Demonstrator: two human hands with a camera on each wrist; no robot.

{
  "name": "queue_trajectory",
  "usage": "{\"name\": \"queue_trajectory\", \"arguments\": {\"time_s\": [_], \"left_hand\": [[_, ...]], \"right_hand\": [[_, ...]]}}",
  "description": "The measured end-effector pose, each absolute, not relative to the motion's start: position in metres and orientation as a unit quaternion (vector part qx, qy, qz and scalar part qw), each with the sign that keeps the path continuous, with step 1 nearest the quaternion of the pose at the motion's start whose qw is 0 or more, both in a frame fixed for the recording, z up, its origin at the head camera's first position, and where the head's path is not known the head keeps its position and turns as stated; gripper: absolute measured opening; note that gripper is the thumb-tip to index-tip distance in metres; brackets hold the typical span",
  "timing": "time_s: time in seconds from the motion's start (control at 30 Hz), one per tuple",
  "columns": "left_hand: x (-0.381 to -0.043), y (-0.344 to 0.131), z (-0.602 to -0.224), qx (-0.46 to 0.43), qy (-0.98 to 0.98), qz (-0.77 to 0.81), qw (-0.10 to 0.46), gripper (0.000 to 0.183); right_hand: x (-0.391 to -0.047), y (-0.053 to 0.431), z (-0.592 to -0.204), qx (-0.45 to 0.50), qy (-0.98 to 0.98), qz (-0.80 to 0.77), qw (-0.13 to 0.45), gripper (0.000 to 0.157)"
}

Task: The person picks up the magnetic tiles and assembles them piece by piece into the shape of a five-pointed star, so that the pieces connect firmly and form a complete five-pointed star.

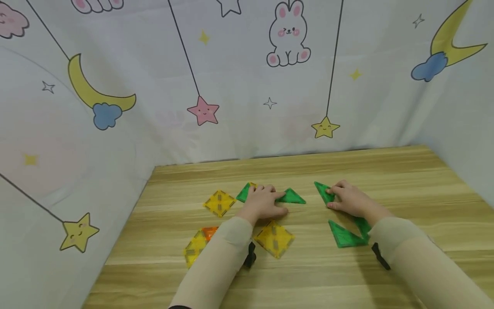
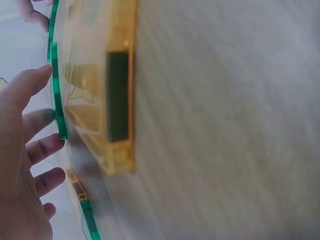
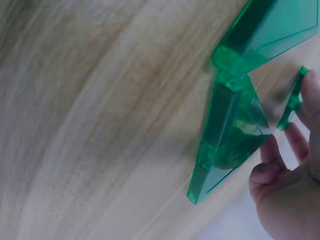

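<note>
My left hand (image 1: 264, 202) reaches over the table with fingers spread. Its index finger touches the left end of a flat green triangular magnetic tile (image 1: 292, 197), and the thumb stays apart from it. Partly behind that hand, another green triangle (image 1: 242, 194) meets a yellow piece. My right hand (image 1: 352, 200) pinches a green triangular tile (image 1: 322, 190) by its near side, between thumb and fingertips; this tile (image 3: 292, 100) also shows in the right wrist view. Below the right hand lie a green triangle (image 1: 346, 236) and one more green tile (image 1: 362, 226), partly covered by the wrist.
A yellow diamond-shaped group (image 1: 219, 203) lies at the left, and another yellow diamond (image 1: 275, 238) near the left wrist. Yellow tiles (image 1: 194, 248) and an orange tile (image 1: 209, 232) are partly hidden by the left sleeve. A printed curtain (image 1: 239, 137) borders the wooden table (image 1: 308, 279).
</note>
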State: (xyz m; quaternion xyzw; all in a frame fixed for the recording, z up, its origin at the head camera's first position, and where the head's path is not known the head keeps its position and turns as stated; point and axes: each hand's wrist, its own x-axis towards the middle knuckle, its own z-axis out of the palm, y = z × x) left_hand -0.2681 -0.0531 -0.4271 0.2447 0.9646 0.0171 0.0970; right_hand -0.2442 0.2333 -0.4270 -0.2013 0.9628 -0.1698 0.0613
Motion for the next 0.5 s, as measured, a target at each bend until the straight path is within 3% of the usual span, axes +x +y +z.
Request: {"name": "queue_trajectory", "arguments": {"time_s": [0.27, 0.5], "left_hand": [[-0.269, -0.055, -0.426, 0.221, 0.967, 0.063, 0.109, 0.065], [-0.267, -0.054, -0.425, 0.255, 0.953, 0.106, 0.125, 0.064]], "right_hand": [[-0.245, 0.224, -0.423, -0.221, 0.95, -0.194, 0.107, 0.051], [-0.25, 0.22, -0.42, -0.224, 0.945, -0.208, 0.117, 0.042]]}}
